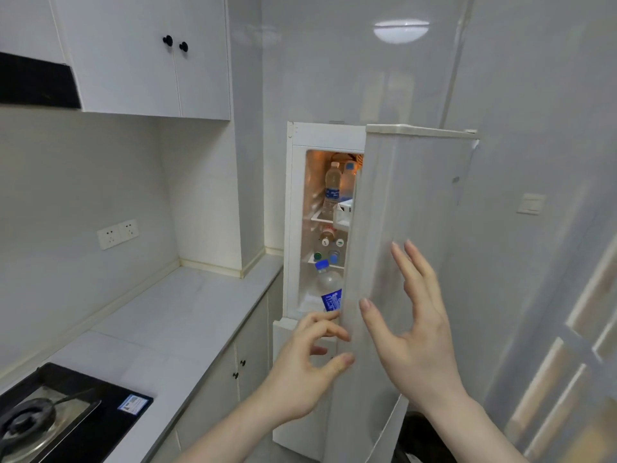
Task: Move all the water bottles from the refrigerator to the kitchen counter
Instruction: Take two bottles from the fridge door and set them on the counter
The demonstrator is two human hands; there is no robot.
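The white refrigerator point(293, 208) stands at the end of the kitchen counter point(180, 315), and its upper door point(410, 212) is partly open. Inside, a tall water bottle with a blue label point(332, 190) stands on the top shelf beside a second bottle point(349, 177). Several bottle caps show on the middle shelf point(329, 250). A blue-capped water bottle point(329, 285) lies lowest. My left hand point(310, 365) is at the door's lower edge with fingers loosely curled, holding nothing. My right hand point(414, 332) is spread open against the door's front.
A gas hob point(60, 412) sits on the counter at bottom left. Wall cupboards point(150, 55) with black knobs hang above, and wall sockets point(118, 233) sit on the backsplash. A white carton point(344, 212) stands on the fridge's top shelf. A light switch point(531, 203) is on the right wall.
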